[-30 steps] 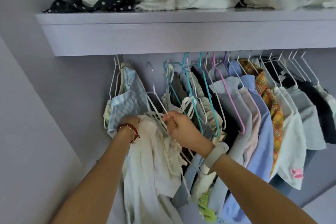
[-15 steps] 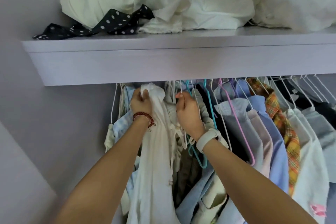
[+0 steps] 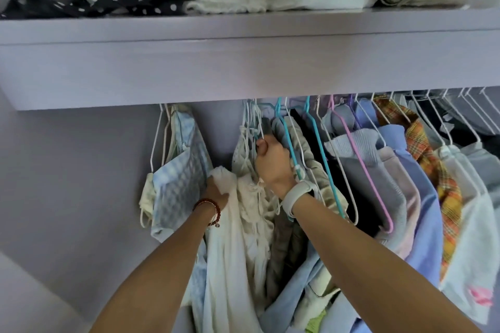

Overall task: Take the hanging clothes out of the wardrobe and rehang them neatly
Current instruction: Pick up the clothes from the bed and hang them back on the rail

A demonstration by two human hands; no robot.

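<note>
left hand (image 3: 216, 192) bunches the cream garment (image 3: 232, 238) low; raised right hand (image 3: 273, 162) fists around white hangers (image 3: 250, 121).

Open gap between checked garment (image 3: 180, 170) and packed hangers (image 3: 251, 121).

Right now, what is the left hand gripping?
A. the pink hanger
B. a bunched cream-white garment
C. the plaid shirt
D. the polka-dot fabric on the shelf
B: the left hand has its grip closed on a bunch of the cream-white garment, low beside the blue checked garment, while the right hand holds hanger wires higher up.
</note>
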